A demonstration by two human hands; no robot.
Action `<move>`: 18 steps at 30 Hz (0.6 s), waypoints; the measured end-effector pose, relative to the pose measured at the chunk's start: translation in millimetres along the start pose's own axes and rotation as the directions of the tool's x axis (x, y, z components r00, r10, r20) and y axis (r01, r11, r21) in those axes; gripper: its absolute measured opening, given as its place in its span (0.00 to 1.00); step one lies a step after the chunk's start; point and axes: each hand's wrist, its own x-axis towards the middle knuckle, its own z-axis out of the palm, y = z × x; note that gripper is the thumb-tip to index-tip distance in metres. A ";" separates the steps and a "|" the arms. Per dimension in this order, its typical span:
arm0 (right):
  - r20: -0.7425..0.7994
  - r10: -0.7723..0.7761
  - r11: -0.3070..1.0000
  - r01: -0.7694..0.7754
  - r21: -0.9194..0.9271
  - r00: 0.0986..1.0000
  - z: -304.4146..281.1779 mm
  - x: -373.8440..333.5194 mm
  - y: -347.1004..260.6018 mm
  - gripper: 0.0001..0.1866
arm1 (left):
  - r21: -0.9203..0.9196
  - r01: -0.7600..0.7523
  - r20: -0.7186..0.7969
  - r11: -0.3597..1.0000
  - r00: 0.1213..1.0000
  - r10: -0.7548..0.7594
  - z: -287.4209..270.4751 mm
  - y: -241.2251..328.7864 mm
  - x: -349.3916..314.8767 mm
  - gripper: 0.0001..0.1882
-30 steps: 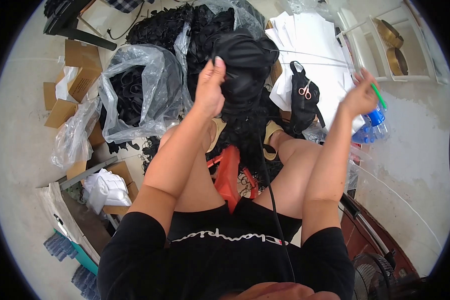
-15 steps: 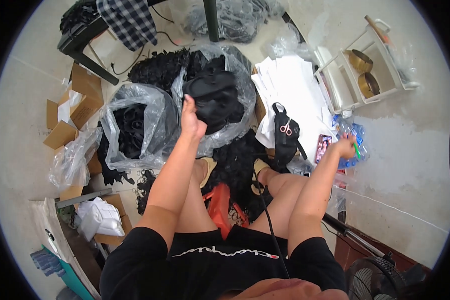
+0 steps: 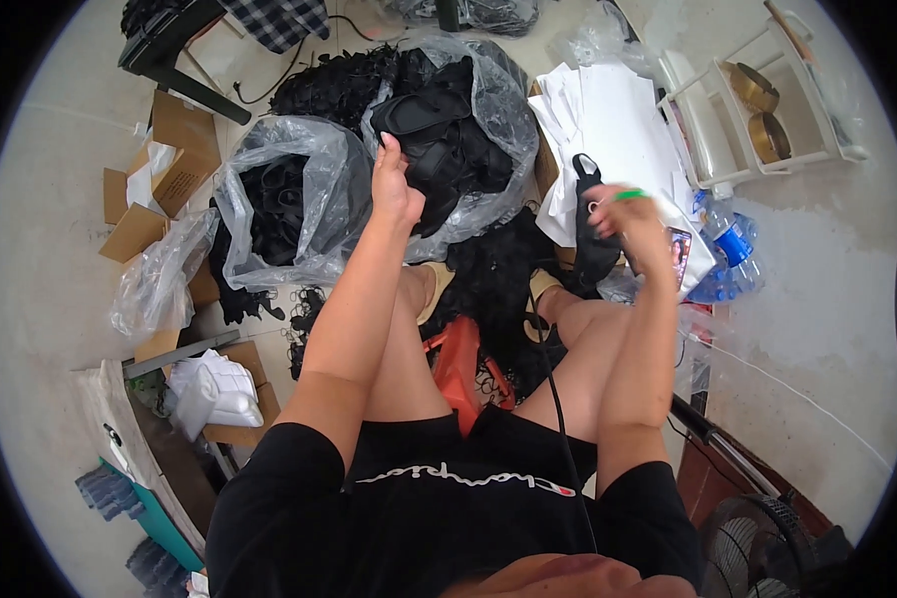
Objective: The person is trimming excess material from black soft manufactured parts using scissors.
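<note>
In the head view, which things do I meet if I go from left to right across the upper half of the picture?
Cardboard boxes → clear bag of black items → left hand → white paper sheets → right hand with a green-handled tool → blue-labelled water bottle.

Ahead of the knees, the clear plastic bag (image 3: 468,149) of black pieces blocked the floor, a second bag (image 3: 289,199) just left of it and white paper sheets (image 3: 608,120) right. Bare floor (image 3: 827,259) lay open far right of that bag.
</note>
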 end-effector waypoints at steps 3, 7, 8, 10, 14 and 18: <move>-0.324 -0.817 0.546 0.456 -0.703 0.478 -34.2 -56.2 -116.0 0.13 | -0.044 -0.004 0.041 0.999 0.999 0.005 -7.3 -3.3 3.0 0.19; -0.379 -0.732 0.666 0.479 -0.572 0.566 1.6 -69.4 -78.7 0.13 | -0.034 -0.012 0.027 0.999 1.000 0.013 1.5 -15.6 11.9 0.17; -0.388 -0.713 0.688 0.479 -0.545 0.584 9.2 -74.7 -70.9 0.13 | -0.013 -0.003 0.018 1.000 1.000 0.003 5.2 -16.7 9.9 0.18; -0.399 -0.697 0.708 0.486 -0.513 0.596 15.9 -81.0 -62.3 0.13 | -0.016 -0.032 0.087 0.999 0.996 0.034 18.9 -12.8 11.6 0.19; -0.430 -0.705 0.705 0.489 -0.513 0.565 10.9 -93.6 -57.1 0.14 | 0.004 -0.014 0.084 1.000 0.996 0.013 7.5 -7.3 -2.0 0.22; -0.476 -0.726 0.686 0.485 -0.542 0.496 8.8 -103.3 -53.1 0.15 | -0.030 -0.024 0.136 0.999 0.990 0.028 9.6 -12.1 0.5 0.25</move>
